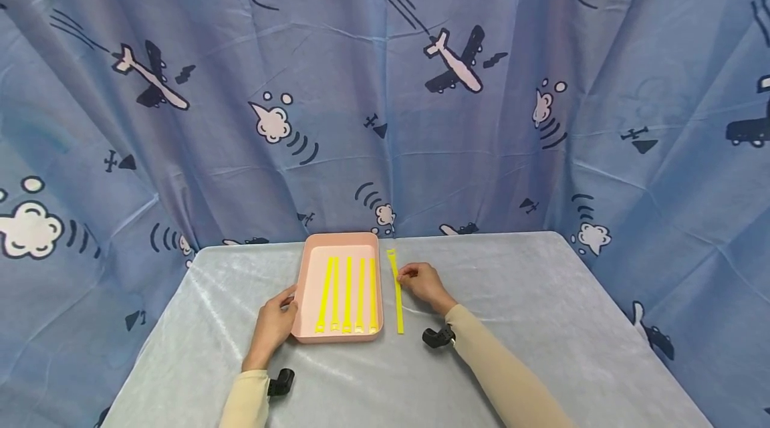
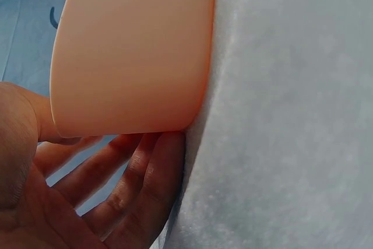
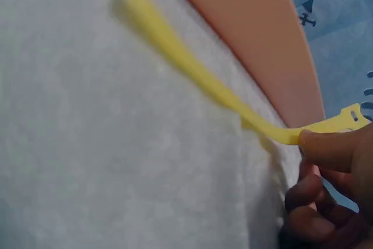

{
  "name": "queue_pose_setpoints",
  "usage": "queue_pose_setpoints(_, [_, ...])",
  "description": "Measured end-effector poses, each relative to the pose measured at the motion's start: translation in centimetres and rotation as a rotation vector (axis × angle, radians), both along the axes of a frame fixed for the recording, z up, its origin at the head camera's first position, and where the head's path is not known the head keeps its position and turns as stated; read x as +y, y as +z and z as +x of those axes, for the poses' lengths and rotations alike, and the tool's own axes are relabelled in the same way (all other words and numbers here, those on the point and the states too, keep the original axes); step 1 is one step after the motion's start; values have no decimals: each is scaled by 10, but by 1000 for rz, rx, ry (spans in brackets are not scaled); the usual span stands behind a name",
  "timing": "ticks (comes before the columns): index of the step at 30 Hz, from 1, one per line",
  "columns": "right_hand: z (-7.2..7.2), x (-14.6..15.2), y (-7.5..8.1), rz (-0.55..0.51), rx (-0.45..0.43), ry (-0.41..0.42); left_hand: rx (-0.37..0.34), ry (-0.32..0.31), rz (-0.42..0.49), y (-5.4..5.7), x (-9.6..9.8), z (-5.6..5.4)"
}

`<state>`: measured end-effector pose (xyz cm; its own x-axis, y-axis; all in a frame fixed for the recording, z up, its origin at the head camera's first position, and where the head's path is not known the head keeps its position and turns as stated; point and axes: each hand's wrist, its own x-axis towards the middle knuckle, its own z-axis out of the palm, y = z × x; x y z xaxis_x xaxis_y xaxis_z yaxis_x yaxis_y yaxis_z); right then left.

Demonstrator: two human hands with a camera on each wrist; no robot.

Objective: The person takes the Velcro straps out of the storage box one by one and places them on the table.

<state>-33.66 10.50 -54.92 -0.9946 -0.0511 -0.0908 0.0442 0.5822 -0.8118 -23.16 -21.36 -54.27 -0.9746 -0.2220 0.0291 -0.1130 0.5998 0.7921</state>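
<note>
A yellow cable tie (image 1: 399,307), a flat strap with a slotted head, lies lengthwise just right of the pink tray. My right hand (image 1: 424,283) pinches it between thumb and fingers. In the right wrist view the cable tie (image 3: 201,77) bends upward at the pinch, and its slotted end sticks out past the thumb. The shallow pink tray (image 1: 337,338) holds several similar yellow ties (image 1: 347,294), side by side. My left hand (image 1: 273,324) grips the tray's left edge. Seen from the left wrist, its thumb is at the rim and its fingers (image 2: 160,182) lie against the outer wall.
A pale grey cloth (image 1: 541,321) covers the table. Behind the table's far edge hangs a blue curtain (image 1: 337,114) printed with planes and clouds. Each wrist wears a small black camera, such as the right one (image 1: 438,336).
</note>
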Motion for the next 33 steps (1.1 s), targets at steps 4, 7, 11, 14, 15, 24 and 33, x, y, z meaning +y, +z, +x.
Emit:
queue_pose_setpoints(4, [-1, 0, 1, 35, 16, -32, 9, -7, -2, 2, 0, -1])
queue_pose_setpoints(7, [-1, 0, 2, 56, 44, -39, 16, -10, -1, 4, 0, -1])
queue_pose_setpoints(11, [-2, 0, 0, 85, 67, -48, 11, -12, 2, 5, 0, 0])
queue_pose_setpoints(14, [-1, 0, -1, 98, 73, -60, 8, -15, 3, 4, 0, 0])
queue_pose_setpoints(15, [-1, 1, -2, 98, 75, -64, 8, -16, 3, 4, 0, 0])
queue_pose_setpoints(24, [2, 5, 3, -9, 26, -92, 8, -14, 2, 4, 1, 1])
queue_pose_setpoints(33, [10, 4, 5, -79, 22, -64, 14, -7, 1, 2, 1, 2])
